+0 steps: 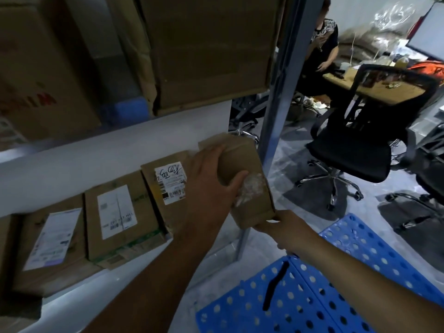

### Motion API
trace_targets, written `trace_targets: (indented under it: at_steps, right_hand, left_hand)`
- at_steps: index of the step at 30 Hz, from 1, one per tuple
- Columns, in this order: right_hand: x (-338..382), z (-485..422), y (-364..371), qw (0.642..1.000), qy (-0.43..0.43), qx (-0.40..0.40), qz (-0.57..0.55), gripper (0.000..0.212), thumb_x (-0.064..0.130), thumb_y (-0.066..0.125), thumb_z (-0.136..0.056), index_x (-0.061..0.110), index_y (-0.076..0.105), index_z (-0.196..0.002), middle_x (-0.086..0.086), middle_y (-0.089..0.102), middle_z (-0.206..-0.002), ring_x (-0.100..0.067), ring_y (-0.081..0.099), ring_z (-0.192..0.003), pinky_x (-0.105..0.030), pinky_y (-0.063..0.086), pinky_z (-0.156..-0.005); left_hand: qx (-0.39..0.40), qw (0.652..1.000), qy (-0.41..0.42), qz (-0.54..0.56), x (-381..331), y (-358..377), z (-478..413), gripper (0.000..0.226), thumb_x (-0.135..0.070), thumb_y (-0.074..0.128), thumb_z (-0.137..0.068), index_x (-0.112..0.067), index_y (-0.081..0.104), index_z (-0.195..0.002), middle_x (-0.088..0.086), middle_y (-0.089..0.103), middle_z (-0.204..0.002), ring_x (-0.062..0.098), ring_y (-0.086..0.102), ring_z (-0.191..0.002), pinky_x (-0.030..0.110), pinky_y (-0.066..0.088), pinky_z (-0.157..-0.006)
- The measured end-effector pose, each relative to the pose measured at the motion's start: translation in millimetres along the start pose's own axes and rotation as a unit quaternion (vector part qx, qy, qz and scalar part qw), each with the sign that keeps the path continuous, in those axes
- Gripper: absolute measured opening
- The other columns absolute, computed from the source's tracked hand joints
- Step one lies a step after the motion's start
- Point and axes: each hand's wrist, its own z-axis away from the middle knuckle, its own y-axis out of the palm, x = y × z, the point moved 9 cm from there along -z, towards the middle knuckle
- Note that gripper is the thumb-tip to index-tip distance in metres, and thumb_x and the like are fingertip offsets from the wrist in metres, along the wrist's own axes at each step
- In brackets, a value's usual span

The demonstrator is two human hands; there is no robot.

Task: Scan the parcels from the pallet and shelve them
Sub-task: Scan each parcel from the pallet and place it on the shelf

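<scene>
- Head view, just left of the grey metal shelf upright [271, 131]: holding a small brown cardboard parcel [247, 169] in the air over the white shelf board [79, 296], not yet set down.
- Gripping it on the side away from the upright with the left hand [209, 186], fingers curled behind the far edge, thumb across the front face.
- Pinching its near bottom corner, close below the upright's line, with the right hand [283, 227].
- Probably light, judging by the small size and easy hold; stiff in the walls, though creased.
- Dry cardboard, so little risk of slipping; likely slicker on the patch of crinkled whitish tape [252, 191], best avoided.
- Best taken by the long side faces or bottom corners, as now; contents unknown, so no hard squeezing.
- Long axis running from the near bottom corner up and away into the shelf, far end leaning slightly away from the upright, broad face turned up to the camera.
- Further left of the upright: a row of flat brown labelled cardboard parcels [120, 219], labels up; any free gap beside them hidden behind the hand.
- Below the upright, on the floor: a blue perforated plastic pallet [336, 272].
</scene>
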Motion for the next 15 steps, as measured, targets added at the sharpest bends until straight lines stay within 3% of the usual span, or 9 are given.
trace_targets:
  at_steps: [3,6,7,10,13,15]
  right_hand:
    - [12.5,-17.4,4.7,0.998,0.025,0.008,0.052,0.032,0.05,0.071,-0.086,0.02,0.072,-0.097,0.002,0.063,-0.068,-0.006,0.057,-0.051,-0.015,0.036,-0.04]
    - [19.5,-28.8,9.1,0.992,0.021,0.018,0.124,0.044,0.048,0.065,-0.091,0.009,0.068,-0.113,-0.01,0.068,-0.094,-0.021,0.062,-0.076,-0.029,0.053,-0.064]
    - [19.5,-29.4,8.4,0.99,0.015,0.017,0.14,0.044,0.047,0.064,-0.092,0.01,0.068,-0.115,-0.009,0.07,-0.097,-0.021,0.063,-0.078,-0.03,0.052,-0.068]
    - [5.2,-21.7,-4.4,0.988,0.015,0.005,0.156,0.043,0.047,0.063,-0.092,0.009,0.073,-0.109,0.002,0.063,-0.066,-0.007,0.053,-0.054,-0.021,0.037,-0.051]
    - [-14.8,-10.9,-30.5,0.987,0.007,-0.023,0.159,0.035,0.048,0.066,-0.09,0.025,0.074,-0.116,0.002,0.067,-0.075,-0.009,0.056,-0.061,-0.027,0.042,-0.056]
    - [-24.5,-7.9,-41.8,0.988,0.007,-0.03,0.153,0.038,0.049,0.067,-0.089,0.034,0.069,-0.123,0.008,0.057,-0.062,-0.007,0.048,-0.053,-0.024,0.035,-0.051]
  left_hand:
    - [-0.001,1.0,-0.002,-0.005,18.8,13.5,-14.3,0.067,-0.038,0.081,-0.085,-0.01,0.055,-0.14,0.009,0.055,-0.14,0.025,0.049,-0.131,0.049,0.041,-0.111]
    - [-0.013,0.999,0.043,-0.012,25.4,29.3,-25.8,0.067,-0.04,0.08,-0.086,-0.008,0.054,-0.139,0.013,0.053,-0.14,0.032,0.048,-0.133,0.057,0.038,-0.111]
    - [-0.016,0.998,0.061,-0.012,24.5,35.4,-29.6,0.068,-0.041,0.08,-0.086,-0.009,0.053,-0.139,0.012,0.053,-0.141,0.033,0.048,-0.134,0.058,0.039,-0.11]
    - [0.01,0.996,0.086,0.028,27.5,50.7,-31.4,0.078,-0.046,0.084,-0.079,-0.018,0.045,-0.142,0.004,0.048,-0.142,0.031,0.046,-0.136,0.053,0.04,-0.112]
    - [0.06,0.992,0.109,0.004,38.3,61.6,-14.1,0.083,-0.043,0.091,-0.071,-0.015,0.049,-0.137,0.011,0.05,-0.141,0.033,0.046,-0.135,0.055,0.041,-0.109]
    - [0.063,0.991,0.118,-0.005,43.8,63.5,-5.2,0.08,-0.036,0.094,-0.07,-0.007,0.055,-0.133,0.015,0.053,-0.14,0.034,0.049,-0.132,0.055,0.043,-0.107]
